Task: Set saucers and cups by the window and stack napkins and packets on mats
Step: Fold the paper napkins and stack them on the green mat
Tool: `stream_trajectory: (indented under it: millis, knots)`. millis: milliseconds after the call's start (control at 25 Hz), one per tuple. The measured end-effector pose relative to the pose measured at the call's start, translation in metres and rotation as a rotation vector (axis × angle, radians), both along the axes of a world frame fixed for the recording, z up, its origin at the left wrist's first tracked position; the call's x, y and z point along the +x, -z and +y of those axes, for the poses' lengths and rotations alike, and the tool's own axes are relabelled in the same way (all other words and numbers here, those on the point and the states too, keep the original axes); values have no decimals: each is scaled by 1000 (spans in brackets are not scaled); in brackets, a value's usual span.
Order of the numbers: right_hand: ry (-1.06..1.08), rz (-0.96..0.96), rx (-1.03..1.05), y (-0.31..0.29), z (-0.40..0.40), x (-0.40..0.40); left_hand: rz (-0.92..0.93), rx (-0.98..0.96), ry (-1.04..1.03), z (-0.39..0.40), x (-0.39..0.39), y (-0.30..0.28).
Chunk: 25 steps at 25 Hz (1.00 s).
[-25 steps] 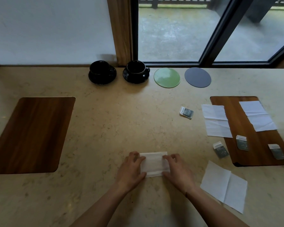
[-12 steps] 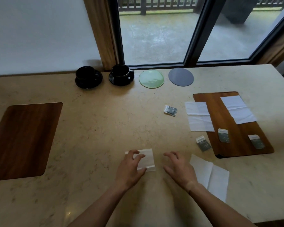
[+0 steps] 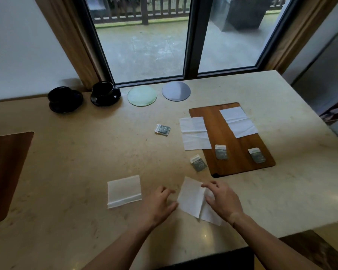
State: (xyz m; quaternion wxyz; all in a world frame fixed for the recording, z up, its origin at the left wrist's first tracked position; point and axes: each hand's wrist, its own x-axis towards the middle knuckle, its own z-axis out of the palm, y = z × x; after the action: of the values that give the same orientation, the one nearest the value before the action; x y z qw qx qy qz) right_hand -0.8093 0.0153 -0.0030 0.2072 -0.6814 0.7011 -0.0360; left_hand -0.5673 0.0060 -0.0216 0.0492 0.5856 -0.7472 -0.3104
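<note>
Low in the frame, right of centre, the right hand (image 3: 221, 202) rests on an unfolded white napkin (image 3: 191, 199), fingers spread and lightly curved over its creased middle. The left hand (image 3: 160, 203) sits just left of the napkin, fingers loosely curled, thumb at the paper's edge. The napkin lies close to the near edge of the stone table (image 3: 86, 152).

Left of the hands a folded napkin (image 3: 124, 190) lies flat, with bare stone around it.

Further up, right of centre, a wooden mat (image 3: 234, 145) carries one napkin and two packets; another napkin overlaps its left edge, and one packet (image 3: 198, 163) lies just off its lower-left corner. A lone packet (image 3: 162, 130) sits mid-table.

At the window, two black cups on saucers (image 3: 105, 93), then a green disc (image 3: 142, 95) and a grey disc (image 3: 176, 91).
</note>
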Motion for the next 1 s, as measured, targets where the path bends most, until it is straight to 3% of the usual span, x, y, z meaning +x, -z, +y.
stream_trajectory:
  millis: [280, 600, 1000]
  knots:
    - [-188, 43, -15, 7, -8, -51, -130, 76, 56, 9, -67, -13]
    - [-478, 132, 0, 10, -29, -37, -345, 79, 86, 23, -98, -10]
    - [-389, 95, 34, 10, -41, -35, -259, 34, 72, 22, -92, -8]
